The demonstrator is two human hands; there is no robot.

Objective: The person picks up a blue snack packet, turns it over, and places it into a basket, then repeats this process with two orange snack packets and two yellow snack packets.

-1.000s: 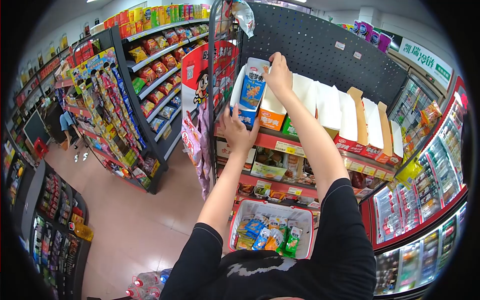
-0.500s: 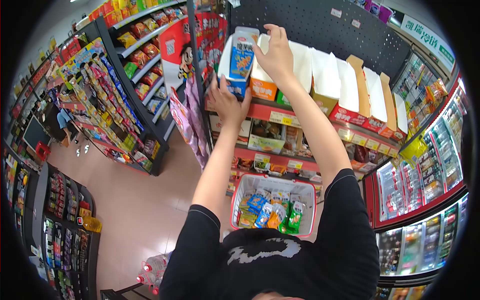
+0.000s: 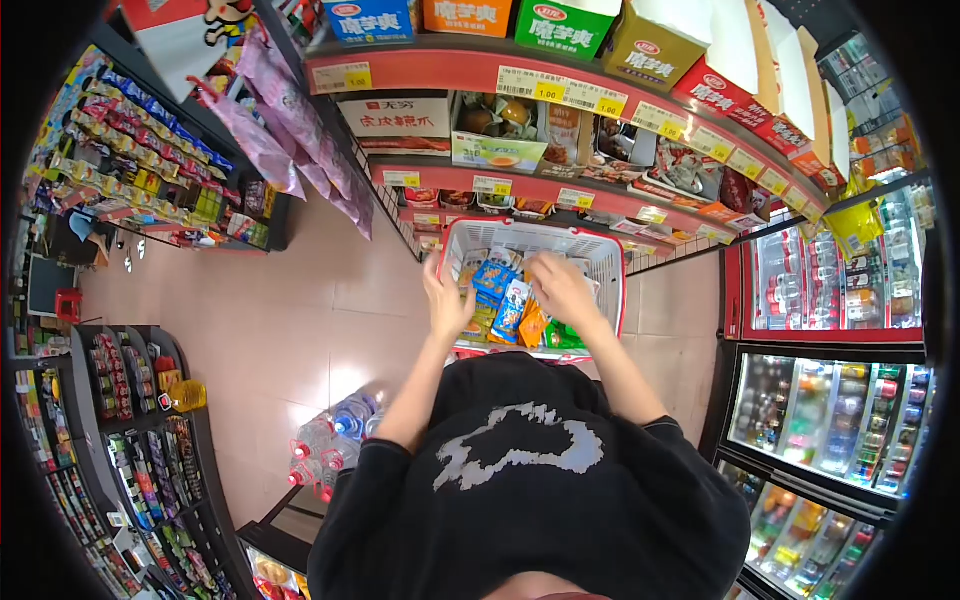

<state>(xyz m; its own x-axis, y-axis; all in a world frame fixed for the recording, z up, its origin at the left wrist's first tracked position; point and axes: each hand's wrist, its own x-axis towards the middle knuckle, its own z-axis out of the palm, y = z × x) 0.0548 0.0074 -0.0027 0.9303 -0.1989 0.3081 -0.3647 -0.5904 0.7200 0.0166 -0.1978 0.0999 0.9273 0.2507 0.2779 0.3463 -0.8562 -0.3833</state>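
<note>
A white shopping basket with a red rim [image 3: 622,290] sits low before me, holding several small snack packets. Among them are a blue packet [image 3: 493,280], a blue-and-white packet [image 3: 510,310], an orange packet [image 3: 533,326] and a green packet [image 3: 564,338]. At the basket's left side is my left hand [image 3: 447,300], open, its thumb apart from the fingers and over the inner edge. My right hand [image 3: 562,290] reaches in over the packets from the right. Its fingers are curled down and closed; what lies between them is hidden.
Above the basket, a shelf holds blue [image 3: 370,24], orange [image 3: 467,16] and green [image 3: 562,28] snack boxes. Lower shelves carry more boxes. Pink bags [image 3: 300,130] hang at left. Bottles [image 3: 335,440] stand on the floor; drink coolers [image 3: 830,410] line the right.
Both hands have come down from the blue box on the upper shelf to the basket. The view has tilted downward, so the basket shows higher in it.
</note>
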